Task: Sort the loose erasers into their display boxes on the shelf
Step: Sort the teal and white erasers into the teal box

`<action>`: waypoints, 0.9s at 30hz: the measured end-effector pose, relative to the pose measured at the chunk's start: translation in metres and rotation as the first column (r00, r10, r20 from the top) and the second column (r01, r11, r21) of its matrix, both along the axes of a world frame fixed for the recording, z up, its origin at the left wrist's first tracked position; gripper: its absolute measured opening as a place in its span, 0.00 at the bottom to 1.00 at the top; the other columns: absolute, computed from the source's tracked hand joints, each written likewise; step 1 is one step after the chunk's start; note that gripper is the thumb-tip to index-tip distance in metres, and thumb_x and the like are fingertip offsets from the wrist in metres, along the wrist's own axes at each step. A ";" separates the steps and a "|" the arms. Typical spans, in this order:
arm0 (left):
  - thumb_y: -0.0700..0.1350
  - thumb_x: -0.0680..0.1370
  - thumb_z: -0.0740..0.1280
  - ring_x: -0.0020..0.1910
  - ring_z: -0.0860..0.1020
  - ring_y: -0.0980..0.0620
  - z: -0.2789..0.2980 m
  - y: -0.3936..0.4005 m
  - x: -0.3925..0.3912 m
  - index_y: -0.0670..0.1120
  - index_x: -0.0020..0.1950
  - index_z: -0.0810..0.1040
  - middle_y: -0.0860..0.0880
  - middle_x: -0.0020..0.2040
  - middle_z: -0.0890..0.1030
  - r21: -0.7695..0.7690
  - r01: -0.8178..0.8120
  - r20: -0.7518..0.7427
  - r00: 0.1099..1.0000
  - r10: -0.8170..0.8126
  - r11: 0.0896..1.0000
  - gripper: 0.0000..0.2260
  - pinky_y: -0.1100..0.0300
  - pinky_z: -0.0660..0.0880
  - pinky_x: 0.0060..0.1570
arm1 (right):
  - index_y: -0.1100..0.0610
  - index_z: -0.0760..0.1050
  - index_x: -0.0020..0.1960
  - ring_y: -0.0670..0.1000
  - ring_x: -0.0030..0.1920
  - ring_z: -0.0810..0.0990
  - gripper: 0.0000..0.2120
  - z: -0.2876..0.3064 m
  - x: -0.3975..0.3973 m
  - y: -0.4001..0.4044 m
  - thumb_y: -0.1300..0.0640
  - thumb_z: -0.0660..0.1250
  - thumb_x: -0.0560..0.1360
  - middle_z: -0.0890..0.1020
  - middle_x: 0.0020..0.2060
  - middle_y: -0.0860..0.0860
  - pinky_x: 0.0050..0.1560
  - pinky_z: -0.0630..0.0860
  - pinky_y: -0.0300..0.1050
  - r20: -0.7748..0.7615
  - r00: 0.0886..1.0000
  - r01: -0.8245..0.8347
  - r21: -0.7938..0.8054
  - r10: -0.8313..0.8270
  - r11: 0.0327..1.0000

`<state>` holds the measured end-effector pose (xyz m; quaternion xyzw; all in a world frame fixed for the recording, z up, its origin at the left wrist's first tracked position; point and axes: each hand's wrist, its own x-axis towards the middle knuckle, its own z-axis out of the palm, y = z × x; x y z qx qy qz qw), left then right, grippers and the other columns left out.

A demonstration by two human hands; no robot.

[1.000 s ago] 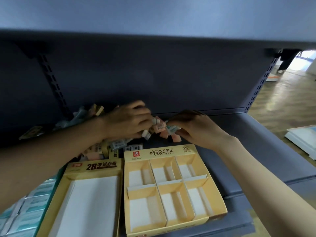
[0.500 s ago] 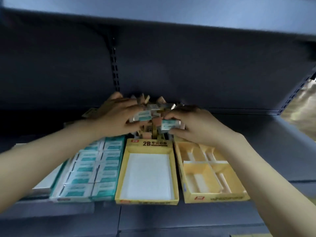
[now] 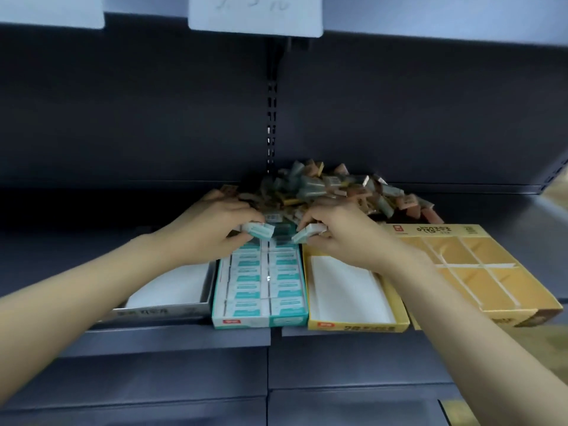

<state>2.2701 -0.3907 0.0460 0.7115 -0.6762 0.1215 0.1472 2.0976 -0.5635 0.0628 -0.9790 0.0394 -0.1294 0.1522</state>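
A heap of loose erasers (image 3: 332, 189) lies at the back of the dark shelf (image 3: 172, 336). In front stand a grey box (image 3: 159, 312), a teal display box (image 3: 261, 321) filled with teal-and-white erasers, a yellow box (image 3: 356, 325) with a white bottom, and a yellow divided box (image 3: 504, 316). My left hand (image 3: 215, 229) holds a teal-and-white eraser (image 3: 259, 230) over the back end of the teal box. My right hand (image 3: 341, 232) holds another teal-and-white eraser (image 3: 307, 232) just right of it.
The upper shelf's edge carries a white price tag (image 3: 255, 13). A slotted upright (image 3: 272, 118) runs down the back wall behind the heap. Bare shelf surface stretches to the left of the grey box and to the right of the divided box.
The view has swung left and drawn back. Both hands have come down from the heap, each with a teal-and-white eraser, to the back of the teal box.
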 end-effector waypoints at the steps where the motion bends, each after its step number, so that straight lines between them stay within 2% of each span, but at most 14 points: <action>1: 0.54 0.73 0.57 0.41 0.73 0.59 -0.002 0.003 0.001 0.52 0.53 0.80 0.56 0.42 0.81 0.002 -0.012 -0.041 0.999 0.012 1.000 0.16 0.59 0.62 0.46 | 0.56 0.79 0.50 0.44 0.42 0.70 0.07 0.000 0.001 0.004 0.62 0.68 0.73 0.72 0.42 0.45 0.40 0.65 0.26 -0.003 1.000 0.007 0.000 -0.007 1.000; 3: 0.56 0.73 0.61 0.45 0.76 0.55 -0.005 0.007 -0.001 0.54 0.55 0.80 0.56 0.45 0.82 0.032 -0.067 -0.148 0.986 0.071 0.997 0.15 0.57 0.63 0.48 | 0.55 0.80 0.49 0.41 0.40 0.69 0.07 -0.001 0.003 0.010 0.63 0.67 0.73 0.71 0.41 0.43 0.40 0.64 0.26 -0.031 0.999 0.025 0.014 -0.025 1.000; 5: 0.53 0.74 0.68 0.46 0.75 0.55 -0.004 0.009 -0.005 0.55 0.56 0.80 0.56 0.45 0.81 0.081 -0.099 -0.270 0.956 0.117 0.992 0.12 0.58 0.67 0.50 | 0.55 0.80 0.49 0.39 0.38 0.69 0.08 0.000 0.006 0.015 0.65 0.67 0.73 0.69 0.40 0.41 0.38 0.64 0.26 -0.049 0.998 0.050 0.044 -0.047 0.998; 7: 0.50 0.73 0.70 0.43 0.75 0.57 0.000 0.009 -0.009 0.54 0.55 0.80 0.57 0.44 0.80 0.183 -0.094 -0.347 0.925 0.153 0.979 0.11 0.66 0.69 0.46 | 0.54 0.81 0.50 0.40 0.40 0.71 0.09 -0.001 0.008 0.019 0.65 0.67 0.73 0.72 0.41 0.42 0.40 0.64 0.27 -0.050 0.998 0.046 0.055 -0.043 0.997; 9: 0.52 0.74 0.68 0.44 0.76 0.54 0.000 0.009 -0.012 0.53 0.54 0.81 0.55 0.45 0.81 0.277 -0.089 -0.349 0.918 0.186 0.957 0.10 0.64 0.70 0.45 | 0.55 0.80 0.52 0.45 0.44 0.74 0.10 -0.001 0.010 0.022 0.64 0.67 0.73 0.77 0.45 0.47 0.42 0.68 0.33 -0.062 0.998 0.034 0.052 -0.031 0.998; 11: 0.54 0.75 0.66 0.47 0.73 0.54 -0.004 0.009 -0.013 0.54 0.55 0.81 0.55 0.47 0.80 0.334 -0.117 -0.264 0.941 0.212 0.935 0.11 0.59 0.66 0.47 | 0.56 0.77 0.56 0.48 0.46 0.77 0.12 -0.001 0.012 0.026 0.64 0.68 0.73 0.79 0.46 0.49 0.45 0.73 0.40 -0.085 0.996 0.038 0.078 -0.031 0.996; 12: 0.55 0.76 0.65 0.48 0.72 0.54 -0.007 0.010 -0.011 0.55 0.56 0.80 0.56 0.48 0.79 0.345 -0.135 -0.224 0.949 0.221 0.929 0.11 0.59 0.65 0.49 | 0.55 0.75 0.59 0.48 0.46 0.77 0.15 -0.001 0.013 0.028 0.63 0.68 0.73 0.79 0.46 0.48 0.45 0.74 0.39 -0.097 0.995 0.047 0.110 -0.036 0.993; 14: 0.54 0.76 0.64 0.50 0.72 0.54 -0.009 0.011 -0.008 0.53 0.56 0.80 0.54 0.51 0.78 0.337 -0.163 -0.224 0.943 0.248 0.927 0.12 0.57 0.67 0.53 | 0.54 0.71 0.62 0.45 0.45 0.78 0.19 0.000 0.015 0.030 0.63 0.69 0.73 0.77 0.43 0.44 0.45 0.75 0.35 -0.117 0.992 0.066 0.198 -0.043 0.978; 16: 0.53 0.76 0.64 0.52 0.74 0.52 -0.010 0.012 -0.005 0.51 0.56 0.80 0.52 0.52 0.77 0.329 -0.181 -0.281 0.918 0.279 0.927 0.12 0.55 0.70 0.55 | 0.54 0.74 0.57 0.43 0.45 0.78 0.14 0.001 0.018 0.030 0.63 0.69 0.73 0.77 0.42 0.42 0.44 0.75 0.31 -0.133 0.990 0.075 0.249 -0.042 0.966; 19: 0.52 0.76 0.66 0.51 0.76 0.53 -0.013 0.015 0.000 0.50 0.57 0.78 0.53 0.50 0.77 0.315 -0.200 -0.350 0.884 0.309 0.928 0.12 0.58 0.72 0.52 | 0.54 0.79 0.52 0.40 0.46 0.78 0.07 0.003 0.022 0.029 0.61 0.67 0.75 0.80 0.45 0.42 0.44 0.73 0.27 -0.176 0.984 0.063 0.235 -0.021 0.970; 24: 0.51 0.74 0.68 0.47 0.76 0.54 -0.018 0.016 0.004 0.50 0.51 0.79 0.54 0.50 0.79 0.261 -0.213 -0.411 0.858 0.308 0.942 0.08 0.58 0.73 0.49 | 0.54 0.82 0.53 0.41 0.48 0.78 0.09 0.004 0.027 0.025 0.61 0.66 0.75 0.80 0.44 0.41 0.50 0.74 0.34 -0.288 0.957 0.087 0.219 -0.020 0.972; 27: 0.50 0.74 0.69 0.39 0.72 0.62 -0.021 0.012 0.001 0.48 0.50 0.80 0.55 0.47 0.75 0.198 -0.215 -0.420 0.863 0.281 0.956 0.08 0.71 0.67 0.40 | 0.52 0.82 0.53 0.40 0.48 0.77 0.10 0.001 0.029 0.023 0.60 0.66 0.76 0.78 0.44 0.38 0.47 0.73 0.29 -0.316 0.948 0.114 0.221 -0.040 0.969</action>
